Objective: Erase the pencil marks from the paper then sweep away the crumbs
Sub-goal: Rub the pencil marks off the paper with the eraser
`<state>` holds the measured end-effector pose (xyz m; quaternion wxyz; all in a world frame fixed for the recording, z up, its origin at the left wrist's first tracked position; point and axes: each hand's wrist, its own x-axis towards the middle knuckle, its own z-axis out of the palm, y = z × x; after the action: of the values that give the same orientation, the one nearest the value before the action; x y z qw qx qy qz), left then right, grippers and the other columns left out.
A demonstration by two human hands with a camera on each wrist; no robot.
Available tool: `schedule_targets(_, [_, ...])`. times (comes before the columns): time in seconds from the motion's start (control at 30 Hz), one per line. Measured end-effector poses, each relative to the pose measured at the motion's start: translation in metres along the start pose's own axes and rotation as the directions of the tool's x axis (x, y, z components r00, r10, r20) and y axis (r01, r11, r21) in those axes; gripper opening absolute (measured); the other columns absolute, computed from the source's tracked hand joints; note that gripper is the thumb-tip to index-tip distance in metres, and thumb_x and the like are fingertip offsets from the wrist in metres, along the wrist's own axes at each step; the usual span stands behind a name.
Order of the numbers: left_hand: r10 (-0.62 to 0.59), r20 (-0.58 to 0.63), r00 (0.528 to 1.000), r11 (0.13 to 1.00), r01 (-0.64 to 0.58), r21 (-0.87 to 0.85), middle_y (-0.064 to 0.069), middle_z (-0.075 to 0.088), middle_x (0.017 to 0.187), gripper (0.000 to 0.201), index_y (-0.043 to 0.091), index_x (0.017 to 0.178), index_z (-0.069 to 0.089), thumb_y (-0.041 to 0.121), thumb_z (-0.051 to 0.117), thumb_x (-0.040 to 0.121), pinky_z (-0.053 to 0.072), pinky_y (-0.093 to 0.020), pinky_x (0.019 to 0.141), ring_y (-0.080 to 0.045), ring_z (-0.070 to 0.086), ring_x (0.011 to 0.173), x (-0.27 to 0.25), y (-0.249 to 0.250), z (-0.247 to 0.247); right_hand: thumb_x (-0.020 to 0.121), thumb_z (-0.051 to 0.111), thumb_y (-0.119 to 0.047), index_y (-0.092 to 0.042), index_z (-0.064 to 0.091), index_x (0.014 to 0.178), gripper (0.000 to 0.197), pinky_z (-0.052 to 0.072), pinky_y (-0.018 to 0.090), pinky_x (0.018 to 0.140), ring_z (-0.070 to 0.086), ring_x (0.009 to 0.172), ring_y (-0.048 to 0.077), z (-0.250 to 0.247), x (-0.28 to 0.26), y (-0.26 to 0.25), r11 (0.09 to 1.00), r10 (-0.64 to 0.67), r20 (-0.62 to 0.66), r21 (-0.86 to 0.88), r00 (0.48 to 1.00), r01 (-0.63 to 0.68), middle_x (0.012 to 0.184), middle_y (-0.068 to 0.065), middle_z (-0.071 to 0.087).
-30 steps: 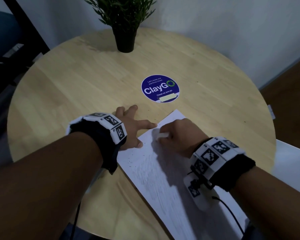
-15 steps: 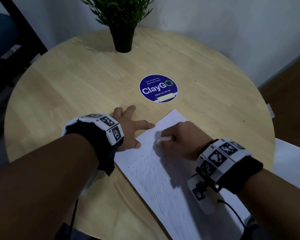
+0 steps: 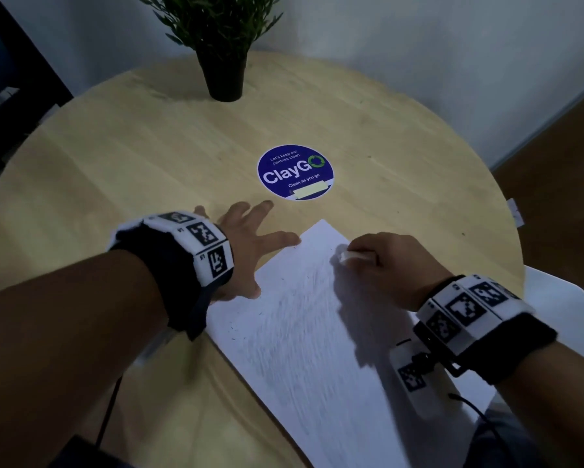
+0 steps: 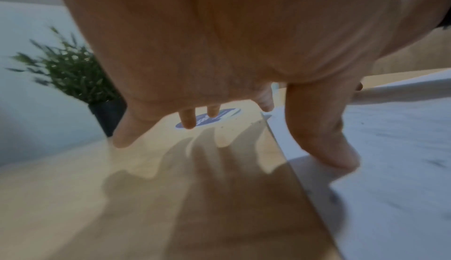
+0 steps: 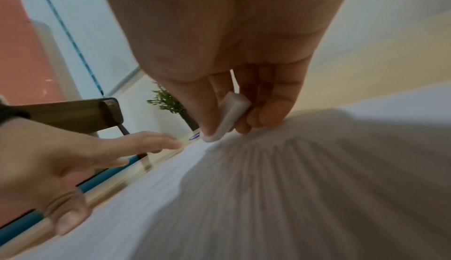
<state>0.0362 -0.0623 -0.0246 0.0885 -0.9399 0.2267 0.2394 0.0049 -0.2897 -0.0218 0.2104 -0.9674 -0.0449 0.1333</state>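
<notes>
A white sheet of paper lies slanted on the round wooden table, faint pencil strokes and small dark crumbs across it. My right hand pinches a white eraser between thumb and fingers, its end pressed on the paper near the far corner; the right wrist view shows the eraser tilted down onto the sheet. My left hand lies spread flat, thumb and index finger on the paper's left edge, the other fingers on the wood. In the left wrist view the thumb presses the paper.
A potted green plant stands at the table's far edge. A round blue "ClayGo" sticker is stuck on the wood just beyond the hands. A white chair seat shows at the right, past the table's rim.
My right hand has slid the eraser to the right and slightly away, toward the paper's far corner. The left hand stays spread on the sheet's left edge.
</notes>
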Motion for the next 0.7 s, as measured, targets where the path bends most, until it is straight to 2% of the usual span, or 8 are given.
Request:
schedule_targets(0.07, [0.027,0.049,0.998,0.994,-0.032,0.103,-0.001,-0.024,0.158,0.106,0.056,0.145,-0.011,0.040,0.070,0.079,0.017,-0.060,0.109,-0.029,-0.011,0.146,0.004,0.005,-0.010,0.089,0.061,-0.035,-0.025,0.065,0.087,0.011,0.039,0.022,0.063,0.055,0.077,0.014,-0.001,-0.002,0.008,0.995,0.053,-0.021,0.088,0.998,-0.051,0.083,-0.006,0.064])
schedule_targets(0.13, [0.054,0.076,0.996,0.982,-0.067,0.179,-0.003,-0.024,0.158,0.112,0.055,0.144,-0.017,0.039,0.072,0.077,0.019,-0.059,0.108,-0.031,-0.011,0.145,0.009,0.010,-0.018,0.085,0.066,-0.040,-0.029,0.062,0.082,0.013,0.038,0.016,0.060,0.054,0.071,0.005,-0.002,-0.002,0.012,0.988,0.067,-0.038,0.140,0.997,-0.061,0.077,-0.012,0.061])
schedule_targets(0.27, [0.049,0.145,0.988,0.965,-0.084,0.247,-0.004,-0.025,0.158,0.118,0.053,0.144,-0.019,0.045,0.075,0.075,0.017,-0.060,0.109,-0.036,-0.015,0.145,0.021,0.017,-0.028,0.084,0.067,-0.041,-0.026,0.067,0.088,0.016,0.045,0.025,0.069,0.058,0.080,0.012,-0.004,0.001,0.014,0.993,0.053,-0.009,0.108,0.999,-0.051,0.084,-0.008,0.065])
schedule_targets(0.4, [0.039,0.185,0.982,0.977,-0.076,0.201,-0.008,-0.030,0.156,0.125,0.057,0.140,-0.023,0.048,0.079,0.068,0.013,-0.062,0.110,-0.042,-0.020,0.143,0.030,0.013,-0.029,0.088,0.062,-0.039,-0.024,0.070,0.097,0.019,0.039,0.023,0.069,0.055,0.080,0.011,-0.013,0.010,0.014,0.999,0.025,-0.001,0.038,1.000,-0.025,0.087,-0.007,0.065])
schedule_targets(0.47, [0.040,0.191,0.981,0.989,-0.067,0.135,-0.009,-0.037,0.152,0.134,0.068,0.129,-0.027,0.059,0.082,0.051,0.013,-0.066,0.108,-0.047,-0.021,0.141,0.033,0.006,-0.026,0.090,0.060,-0.035,-0.022,0.071,0.096,0.018,0.037,0.023,0.070,0.054,0.080,0.013,-0.012,0.014,0.009,1.000,-0.011,-0.015,0.004,1.000,0.011,0.086,-0.005,0.064])
schedule_targets(0.57, [0.075,0.222,0.972,0.995,-0.088,0.050,-0.007,-0.039,0.151,0.132,0.079,0.099,-0.036,0.076,0.063,0.012,0.014,-0.073,0.105,-0.051,-0.018,0.140,0.033,-0.001,-0.027,0.088,0.056,-0.025,-0.020,0.061,0.072,0.018,0.036,0.028,0.064,0.044,0.068,0.021,-0.006,0.017,0.001,0.996,-0.065,-0.009,-0.059,0.998,0.064,0.065,-0.002,0.053])
schedule_targets(0.6, [0.075,0.232,0.970,0.996,-0.086,0.038,-0.007,-0.038,0.152,0.134,0.079,0.100,-0.035,0.075,0.067,0.013,0.014,-0.073,0.105,-0.051,-0.017,0.140,0.035,-0.002,-0.027,0.087,0.055,-0.021,-0.016,0.054,0.066,0.022,0.034,0.031,0.062,0.038,0.066,0.023,-0.007,0.019,0.001,0.995,-0.066,-0.017,-0.081,0.998,0.064,0.060,0.002,0.048])
schedule_targets(0.7, [0.063,0.235,0.970,0.995,-0.078,0.055,-0.008,-0.037,0.153,0.142,0.072,0.125,-0.026,0.061,0.089,0.041,0.014,-0.073,0.106,-0.052,-0.018,0.140,0.040,-0.003,-0.026,0.086,0.054,-0.018,-0.010,0.050,0.066,0.021,0.035,0.034,0.061,0.033,0.065,0.026,-0.010,0.019,0.001,0.994,-0.060,-0.065,-0.093,0.996,0.054,0.059,0.008,0.044])
